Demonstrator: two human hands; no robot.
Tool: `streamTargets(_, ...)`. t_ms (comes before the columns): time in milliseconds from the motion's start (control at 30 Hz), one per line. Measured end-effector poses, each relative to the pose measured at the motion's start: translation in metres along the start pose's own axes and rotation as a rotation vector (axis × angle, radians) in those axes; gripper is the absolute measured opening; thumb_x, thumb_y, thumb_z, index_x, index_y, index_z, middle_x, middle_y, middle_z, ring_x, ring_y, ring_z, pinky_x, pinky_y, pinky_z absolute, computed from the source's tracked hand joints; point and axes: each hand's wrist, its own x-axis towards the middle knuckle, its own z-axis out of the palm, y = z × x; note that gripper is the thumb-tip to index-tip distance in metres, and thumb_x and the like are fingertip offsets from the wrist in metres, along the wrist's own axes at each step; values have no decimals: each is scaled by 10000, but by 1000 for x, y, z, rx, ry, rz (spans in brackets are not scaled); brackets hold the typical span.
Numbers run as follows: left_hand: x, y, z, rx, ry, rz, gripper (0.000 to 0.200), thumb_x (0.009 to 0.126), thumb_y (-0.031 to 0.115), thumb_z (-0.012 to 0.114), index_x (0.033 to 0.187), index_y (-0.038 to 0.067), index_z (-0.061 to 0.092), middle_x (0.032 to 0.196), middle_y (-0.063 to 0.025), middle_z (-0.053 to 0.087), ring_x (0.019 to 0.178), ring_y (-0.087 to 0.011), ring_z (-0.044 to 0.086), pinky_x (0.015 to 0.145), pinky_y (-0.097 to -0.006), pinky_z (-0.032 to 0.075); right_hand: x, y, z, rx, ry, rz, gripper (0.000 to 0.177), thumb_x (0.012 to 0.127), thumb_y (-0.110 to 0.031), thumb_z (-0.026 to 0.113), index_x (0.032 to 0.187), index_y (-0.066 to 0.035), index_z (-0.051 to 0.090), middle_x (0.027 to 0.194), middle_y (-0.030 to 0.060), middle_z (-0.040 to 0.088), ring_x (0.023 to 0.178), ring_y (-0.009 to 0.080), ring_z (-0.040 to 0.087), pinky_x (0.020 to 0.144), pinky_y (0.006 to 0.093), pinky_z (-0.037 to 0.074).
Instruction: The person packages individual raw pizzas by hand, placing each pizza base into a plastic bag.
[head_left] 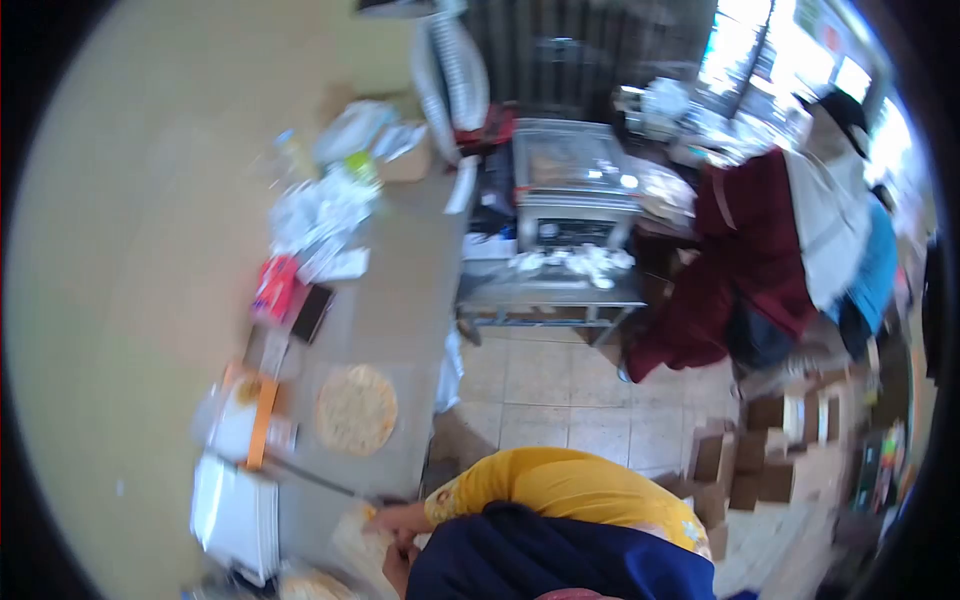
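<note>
At the lower left, my right hand (403,518) reaches out of a yellow sleeve across my body to the table. Its fingers look closed at the edge of a pale, flat, sheet-like thing (352,540), with a small orange patch by the fingertips. Just below, touching or nearly touching it, my left hand (397,568) is closed too; what it grips is hidden. A thin dark rod or cord (315,478) runs from beside my right hand toward the upper left. Farther up the table lies a round flatbread (356,410).
A white box (236,510) and an orange strip (262,422) stand along the wall side. Beyond are a pink packet (274,288) and plastic bags (325,215). A metal machine (572,185) sits on a stand. Right, a person (770,240) in dark red is near cardboard boxes (765,450).
</note>
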Motion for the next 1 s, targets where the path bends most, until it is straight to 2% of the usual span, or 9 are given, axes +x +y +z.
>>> streamTargets(33,-2,4,-2,-31,3,-10,95,763,97,574,739,19,525,590,-115,547,515,-221,549,505,-320,439,1,7,1,-345,-3,-406,437,789,-332,629,1115,-60,523,992,124,618,894,289,606,794,431,477)
streamTargets(133,6,32,-18,-211,23,-85,109,751,122,602,726,29,550,647,-143,575,570,-270,572,551,-348,451,18,4,-8,-203,-233,-293,381,788,-178,666,1118,-30,547,1044,124,603,963,268,591,827,416,485)
streamTargets(233,9,41,-17,-251,87,-20,113,774,118,625,805,27,566,697,-109,601,597,-210,585,568,-318,466,34,-68,-5,955,322,509,378,800,-163,640,1139,-67,503,990,103,602,872,234,614,709,372,523)
streamTargets(433,12,25,-26,-668,134,-237,139,834,98,594,944,17,565,763,-45,608,670,-101,576,628,-252,479,52,-117,-59,808,645,114,473,786,-2,636,1208,-70,435,1069,73,571,989,220,579,794,399,523)
streamTargets(533,13,-9,-22,-765,170,-288,153,836,102,596,958,17,558,782,-42,610,685,-97,576,638,-241,477,50,-85,-98,819,704,230,444,813,-34,610,1223,-69,446,1121,98,564,1025,246,568,819,400,510)
streamTargets(633,22,-35,-26,-882,111,-340,167,841,102,589,982,21,553,809,-34,606,696,-95,573,641,-230,477,32,-65,-135,614,765,844,410,833,-107,597,1213,-62,449,1116,119,558,998,249,575,764,398,524)
streamTargets(833,57,-89,2,-973,49,-476,165,850,87,558,1002,25,543,824,-46,597,674,-113,576,588,-251,481,-4,-84,-162,-123,602,953,424,781,-191,637,1161,-59,504,960,123,620,771,242,628,669,365,518)
streamTargets(933,78,-96,9,-1174,51,-771,147,859,117,534,968,19,547,792,-70,600,636,-148,592,541,-271,484,-13,-103,-201,-853,566,748,344,751,-192,655,1036,-18,576,847,129,646,719,230,637,671,338,509)
streamTargets(1000,88,-98,12,-1274,86,-870,161,851,138,522,950,15,548,772,-91,603,610,-176,597,515,-280,483,10,-134,-223,-926,616,663,303,747,-194,656,975,-3,596,825,138,649,737,227,641,676,331,504)
